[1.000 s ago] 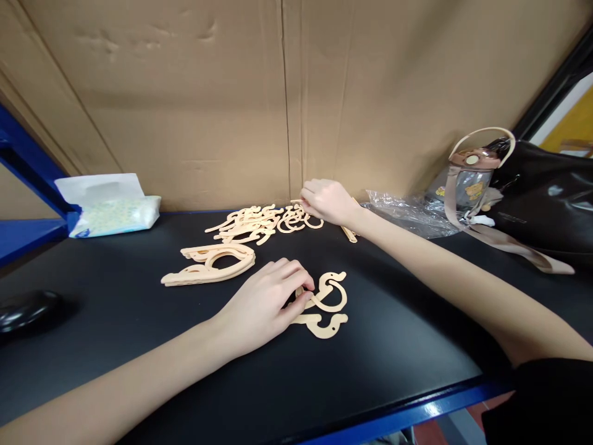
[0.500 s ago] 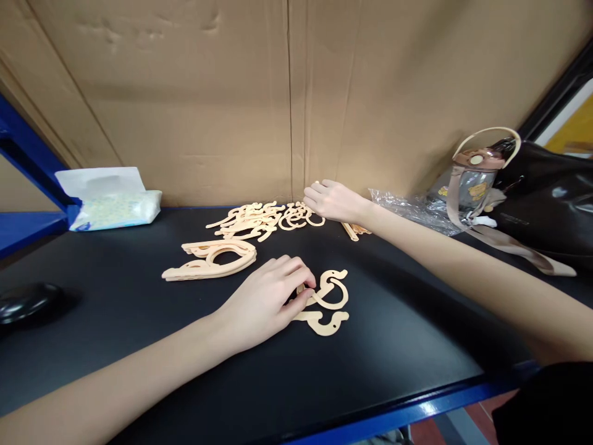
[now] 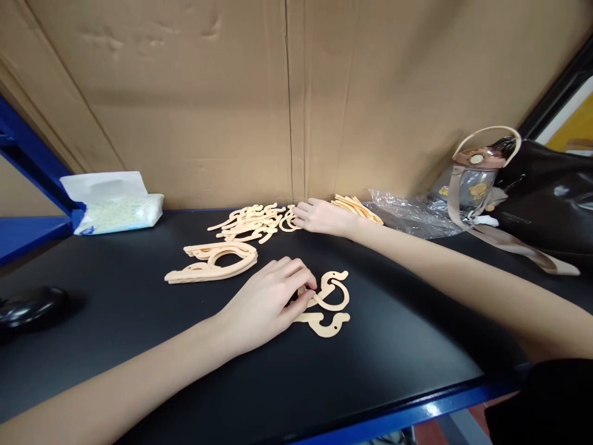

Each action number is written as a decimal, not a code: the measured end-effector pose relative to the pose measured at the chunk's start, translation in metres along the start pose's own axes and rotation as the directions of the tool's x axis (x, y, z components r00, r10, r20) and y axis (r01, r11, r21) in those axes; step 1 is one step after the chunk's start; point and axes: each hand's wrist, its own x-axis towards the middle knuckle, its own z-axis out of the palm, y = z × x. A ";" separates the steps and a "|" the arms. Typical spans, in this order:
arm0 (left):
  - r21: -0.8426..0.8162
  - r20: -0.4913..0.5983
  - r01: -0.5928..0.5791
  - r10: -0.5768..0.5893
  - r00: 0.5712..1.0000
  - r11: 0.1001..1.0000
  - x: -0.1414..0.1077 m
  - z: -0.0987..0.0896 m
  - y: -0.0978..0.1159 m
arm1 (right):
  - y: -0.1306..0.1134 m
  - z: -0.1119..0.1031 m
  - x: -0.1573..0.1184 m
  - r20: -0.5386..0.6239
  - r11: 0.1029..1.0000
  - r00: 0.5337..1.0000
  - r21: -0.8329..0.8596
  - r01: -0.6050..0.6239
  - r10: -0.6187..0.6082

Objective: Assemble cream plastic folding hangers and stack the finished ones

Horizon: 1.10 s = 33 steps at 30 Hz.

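Observation:
My left hand (image 3: 271,303) rests on the table, thumb and forefinger pinched round a beige plastic hanger hook (image 3: 343,298). The hook lies across a beige hanger arm (image 3: 327,282) with a notched, curled end. Just in front lies a second hanger arm (image 3: 327,326), its left end hidden under my hand. At the back of the table, my right hand (image 3: 322,216) is over the pile of loose hooks (image 3: 288,220), fingers stretched down to them and partly covering them. I see nothing held in it.
Left of the hooks is a heap of hanger arms (image 3: 252,219); assembled hangers (image 3: 208,266) lie stacked nearer. Thin beige strips (image 3: 356,207) and clear plastic wrap (image 3: 412,216) are at the back right, beside a bottle (image 3: 472,185) and black bag (image 3: 546,198). Tissues (image 3: 118,207) and a mouse (image 3: 32,306) are left.
My right hand has moved down and left onto the loose hooks, uncovering the thin strips behind it. My left hand keeps its pinch and has stayed in place.

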 end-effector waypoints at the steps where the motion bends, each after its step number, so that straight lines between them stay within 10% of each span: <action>1: -0.001 -0.001 -0.001 0.001 1.000 1.000 0.000 0.000 0.000 | 0.001 -0.001 -0.002 0.000 1.000 1.000 0.005 -0.018 0.018; 6: -0.005 -0.004 -0.001 0.001 1.000 1.000 -0.001 0.001 -0.001 | 0.015 -0.015 -0.021 0.120 0.962 0.958 0.053 -0.267 0.259; 11: -0.006 -0.012 -0.002 0.002 1.000 1.000 -0.001 0.002 -0.002 | 0.038 -0.025 -0.053 0.328 0.762 0.725 0.022 -0.647 0.606; 18: 0.009 -0.001 0.007 -0.007 1.000 1.000 0.000 0.001 -0.002 | 0.048 -0.011 -0.076 0.546 0.546 0.445 -0.026 -0.838 0.710; 33: 0.016 -0.012 0.000 0.000 1.000 1.000 0.000 0.001 -0.002 | 0.035 0.006 -0.067 0.634 0.339 0.337 0.123 -0.933 0.696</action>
